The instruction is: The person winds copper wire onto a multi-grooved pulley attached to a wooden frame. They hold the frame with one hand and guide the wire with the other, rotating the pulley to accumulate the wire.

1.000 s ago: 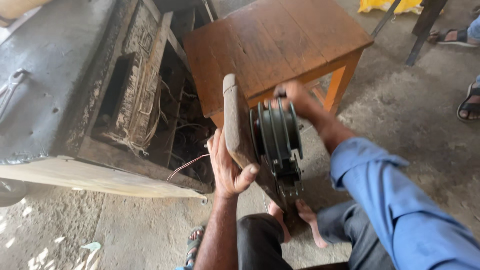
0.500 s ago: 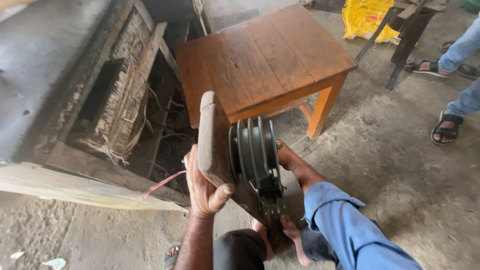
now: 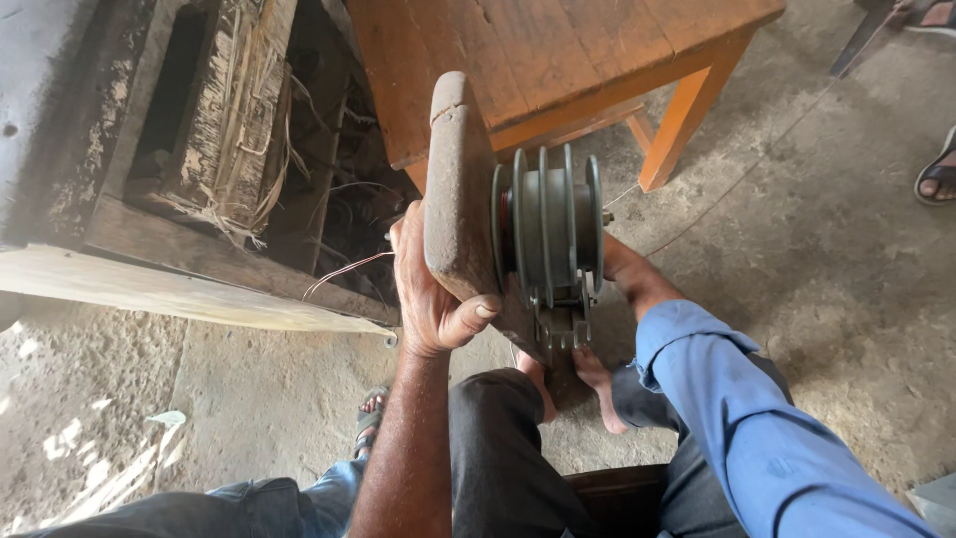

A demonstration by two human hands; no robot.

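A thick wooden board (image 3: 453, 189) stands on edge, upright between my knees. A grey grooved metal pulley (image 3: 548, 234) with a small bracket under it is fixed to the board's right face. My left hand (image 3: 428, 289) grips the board's left edge, thumb wrapped over the front. My right hand (image 3: 625, 271), on a blue-sleeved arm, reaches to the far right side of the pulley. Its fingers are hidden behind the pulley, so I cannot see its hold. My bare feet (image 3: 597, 384) rest by the board's lower end.
An orange-brown wooden table (image 3: 597, 70) stands just behind the pulley. At the left is an old dark wooden machine frame (image 3: 229, 139) with straw-like fibres and loose wires. Another person's sandalled foot (image 3: 938, 174) is at the right edge, on the concrete floor.
My right hand has gone from the top of the pulley down to its right side. The board and pulley now appear closer and more upright, with my left hand still on the board.
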